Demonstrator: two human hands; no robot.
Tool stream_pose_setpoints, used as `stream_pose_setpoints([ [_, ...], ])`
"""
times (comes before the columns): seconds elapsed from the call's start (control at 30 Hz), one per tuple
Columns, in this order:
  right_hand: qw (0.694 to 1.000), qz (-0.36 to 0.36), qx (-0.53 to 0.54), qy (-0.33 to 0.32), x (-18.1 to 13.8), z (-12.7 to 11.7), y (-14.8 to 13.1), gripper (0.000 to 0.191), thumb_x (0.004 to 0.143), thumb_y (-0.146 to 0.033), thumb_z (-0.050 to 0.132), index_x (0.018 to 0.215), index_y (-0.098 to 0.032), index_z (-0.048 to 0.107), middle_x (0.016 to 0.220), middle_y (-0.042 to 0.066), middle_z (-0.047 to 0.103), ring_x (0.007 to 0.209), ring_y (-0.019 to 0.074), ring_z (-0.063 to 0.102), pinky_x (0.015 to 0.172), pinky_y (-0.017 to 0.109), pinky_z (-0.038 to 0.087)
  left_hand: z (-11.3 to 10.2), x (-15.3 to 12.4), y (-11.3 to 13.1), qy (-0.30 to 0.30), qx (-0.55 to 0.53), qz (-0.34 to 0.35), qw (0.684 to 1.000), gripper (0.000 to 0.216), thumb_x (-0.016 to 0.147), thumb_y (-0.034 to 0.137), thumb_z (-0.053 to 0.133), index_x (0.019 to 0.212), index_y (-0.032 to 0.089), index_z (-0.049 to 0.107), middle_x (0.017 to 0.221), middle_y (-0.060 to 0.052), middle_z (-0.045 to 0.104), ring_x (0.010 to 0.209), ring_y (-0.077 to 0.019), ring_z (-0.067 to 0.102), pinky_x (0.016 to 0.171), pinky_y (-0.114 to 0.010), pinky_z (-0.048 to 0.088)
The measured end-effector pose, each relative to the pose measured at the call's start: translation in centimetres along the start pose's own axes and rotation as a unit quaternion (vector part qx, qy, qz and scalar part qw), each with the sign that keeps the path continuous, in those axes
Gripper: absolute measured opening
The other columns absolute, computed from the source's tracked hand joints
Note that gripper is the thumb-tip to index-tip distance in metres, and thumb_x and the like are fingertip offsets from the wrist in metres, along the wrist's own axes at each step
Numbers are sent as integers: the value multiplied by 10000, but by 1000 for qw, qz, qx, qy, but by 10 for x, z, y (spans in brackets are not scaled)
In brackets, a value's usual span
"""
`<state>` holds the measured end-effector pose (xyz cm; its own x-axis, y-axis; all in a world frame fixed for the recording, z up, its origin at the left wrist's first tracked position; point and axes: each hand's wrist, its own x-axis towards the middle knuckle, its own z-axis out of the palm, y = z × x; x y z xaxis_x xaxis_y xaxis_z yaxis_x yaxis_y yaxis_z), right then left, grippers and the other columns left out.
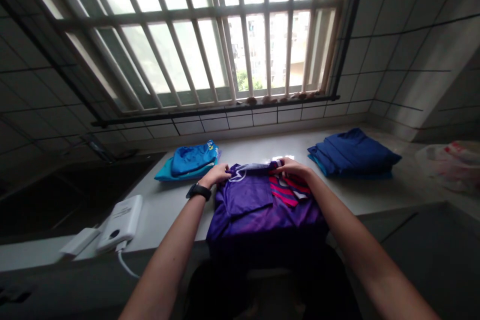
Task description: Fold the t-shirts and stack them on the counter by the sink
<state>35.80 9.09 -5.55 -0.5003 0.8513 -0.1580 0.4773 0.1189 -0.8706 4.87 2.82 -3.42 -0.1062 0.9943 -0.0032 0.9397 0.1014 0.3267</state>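
Note:
A purple jersey (258, 205) with red and white stripes lies partly folded on the grey countertop (165, 205), its lower part hanging over the front edge. My left hand (216, 174), with a black watch on the wrist, grips the jersey's far left corner. At the far right edge near the collar, my right hand (291, 166) pinches the fabric. Both hands are closed on the cloth.
A folded light blue garment (189, 161) lies to the left, a folded dark blue pile (350, 154) to the right. A white device with a cable (119, 221) sits at the front left by a dark sink (67, 195). A plastic bag (452, 165) lies far right. Barred window behind.

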Motion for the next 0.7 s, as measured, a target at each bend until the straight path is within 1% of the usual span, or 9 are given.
stream_pose_setpoints([
  [0.07,998,7,-59,31,1,-4,-11,156,652,-181,779,764,-182,670,591,-11,692,502,145,634,460,198,485,-17,1,-1,9,-27,-1,1000,120,701,87,627,786,172,615,628,0,667,621,-182,681,610,-252,515],
  [0.13,990,-3,-98,98,7,-10,-29,122,658,-159,736,759,-179,670,632,14,708,607,190,683,563,243,541,-37,7,3,56,-41,-6,998,147,718,66,570,812,178,587,690,-10,676,686,-178,681,646,-260,519],
  [0.23,968,-51,-110,221,17,-19,-63,141,747,-173,634,884,-177,665,862,66,750,886,231,703,774,291,553,-67,19,17,224,-76,20,971,216,759,59,531,922,196,566,900,-49,701,891,-189,672,816,-314,534],
  [0.3,937,-135,-94,307,17,-20,-80,209,804,-181,565,995,-180,648,1018,83,739,1004,220,670,878,303,524,-81,18,26,320,-131,77,935,298,798,73,531,1067,201,543,1037,-62,694,981,-181,655,921,-339,520],
  [0.33,919,-182,-82,339,13,-18,-84,244,814,-177,542,1038,-181,639,1057,85,729,1023,212,660,908,308,512,-85,13,28,341,-157,106,921,346,811,85,538,1137,201,523,1081,-63,688,1001,-173,651,947,-340,516],
  [0.4,900,-254,-67,348,-3,-10,-79,294,797,-161,533,1072,-181,634,1065,84,719,1010,209,656,933,324,502,-82,-9,26,319,-188,154,916,372,815,111,556,1174,200,523,1104,-58,682,1009,-167,652,955,-330,521],
  [0.53,921,-290,-83,246,-67,21,-27,221,787,-167,537,967,-202,661,1014,72,703,992,229,659,950,361,493,-43,-85,0,184,-192,220,938,113,805,168,558,889,208,623,1000,-51,676,996,-195,658,947,-334,531],
  [0.63,937,-272,-70,206,-115,46,19,212,824,-172,529,998,-217,641,1039,64,694,1026,230,656,961,368,496,-1,-137,-24,113,-196,200,953,105,800,168,531,812,221,621,951,-43,662,960,-202,662,936,-345,539],
  [0.7,946,-246,-94,188,-133,58,38,200,823,-148,529,984,-225,620,1077,69,672,1040,229,650,973,373,499,21,-154,-32,68,-172,181,966,128,792,159,519,812,229,623,963,-45,654,951,-208,667,943,-353,542],
])
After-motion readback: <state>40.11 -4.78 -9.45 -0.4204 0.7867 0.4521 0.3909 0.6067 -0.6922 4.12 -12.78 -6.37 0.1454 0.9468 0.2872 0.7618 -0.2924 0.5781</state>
